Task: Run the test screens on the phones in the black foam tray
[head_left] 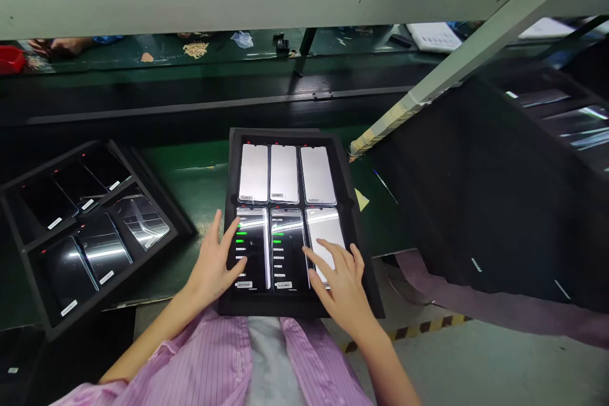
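Observation:
A black foam tray (372, 279) lies before me with several smartphones in two rows. In the back row the screens glow plain white, as on the middle smartphone (284, 172). The front left smartphone (252, 247) and front middle smartphone (287, 254) show dark lists with green marks. White fills the front right smartphone (328, 225). My left hand (216, 260) is open at the tray's left edge, its fingers spread over the front left phone. Over the front right phone is my right hand (340, 276), open, with fingertips near the gap beside the middle phone; contact is unclear.
At left, a second black tray (111, 200) holds several phones with dark screens. A slanted metal post (457, 60) and a large black foam sheet (476, 190) stand at right. A shelf edge (238, 6) crosses above. Another person's hand (66, 45) shows at far left.

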A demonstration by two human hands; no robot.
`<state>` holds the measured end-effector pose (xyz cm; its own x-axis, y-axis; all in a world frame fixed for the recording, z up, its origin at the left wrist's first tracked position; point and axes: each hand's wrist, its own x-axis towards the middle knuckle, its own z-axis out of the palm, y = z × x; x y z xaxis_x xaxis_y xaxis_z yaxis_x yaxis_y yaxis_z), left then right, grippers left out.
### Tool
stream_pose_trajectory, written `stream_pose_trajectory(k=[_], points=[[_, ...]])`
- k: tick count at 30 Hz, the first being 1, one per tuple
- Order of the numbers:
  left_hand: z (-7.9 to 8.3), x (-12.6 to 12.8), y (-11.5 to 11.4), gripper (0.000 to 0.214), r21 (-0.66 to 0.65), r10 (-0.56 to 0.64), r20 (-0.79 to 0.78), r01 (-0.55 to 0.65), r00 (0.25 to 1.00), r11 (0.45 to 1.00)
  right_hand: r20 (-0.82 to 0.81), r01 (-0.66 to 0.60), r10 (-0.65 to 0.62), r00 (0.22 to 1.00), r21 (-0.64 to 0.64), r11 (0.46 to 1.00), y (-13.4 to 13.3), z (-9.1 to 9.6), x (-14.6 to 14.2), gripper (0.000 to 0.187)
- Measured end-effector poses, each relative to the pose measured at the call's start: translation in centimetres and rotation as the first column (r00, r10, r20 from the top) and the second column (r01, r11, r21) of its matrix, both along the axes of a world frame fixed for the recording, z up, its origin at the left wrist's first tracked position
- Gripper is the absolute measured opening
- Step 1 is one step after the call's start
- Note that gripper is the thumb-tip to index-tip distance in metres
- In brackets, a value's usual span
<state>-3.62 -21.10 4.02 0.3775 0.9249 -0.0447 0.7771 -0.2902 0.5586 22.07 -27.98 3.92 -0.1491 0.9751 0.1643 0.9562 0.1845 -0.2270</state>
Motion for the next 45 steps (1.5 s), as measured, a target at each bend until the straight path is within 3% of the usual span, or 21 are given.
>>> stream_pose_trajectory(k=[5, 9, 13, 16, 28, 39, 45], points=[[2.0, -0.4, 5.4, 0.078, 0.112, -0.276, -0.244, 0.31, 0.93, 0.944, 0.021, -0.032, 0.036, 0.999, -0.156, 0.987, 4.2, 0.9, 4.2, 0.057], [2.6, 1.4, 9.9, 0.094, 0.045, -0.417, -0.365, 0.463, 0.832, 0.885, 0.011, -0.074, 0.082, 0.997, -0.324, 0.943, 9.0, 2.1, 5.7, 0.081], [2.3, 3.0, 12.3, 0.099, -0.082, -0.483, -0.457, 0.505, 0.747, 0.859, 0.033, -0.11, 0.14, 0.99, -0.451, 0.885, 12.5, 2.5, 5.8, 0.094], [2.2, 3.3, 12.9, 0.098, -0.126, -0.494, -0.492, 0.503, 0.716, 0.855, 0.061, -0.123, 0.177, 0.982, -0.502, 0.856, 13.8, 2.3, 5.8, 0.095], [2.1, 4.3, 11.6, 0.084, -0.061, -0.472, -0.554, 0.532, 0.686, 0.845, 0.142, -0.084, 0.166, 0.976, -0.457, 0.885, 13.8, 1.5, 5.9, 0.082], [1.0, 3.7, 12.4, 0.074, 0.027, -0.395, -0.45, 0.454, 0.801, 0.891, 0.115, -0.086, 0.165, 0.979, -0.503, 0.86, 13.9, 1.9, 5.2, 0.092], [0.7, 4.1, 12.7, 0.086, -0.004, -0.398, -0.41, 0.434, 0.821, 0.901, 0.11, -0.128, 0.22, 0.969, -0.539, 0.832, 14.9, 2.4, 4.7, 0.099]])
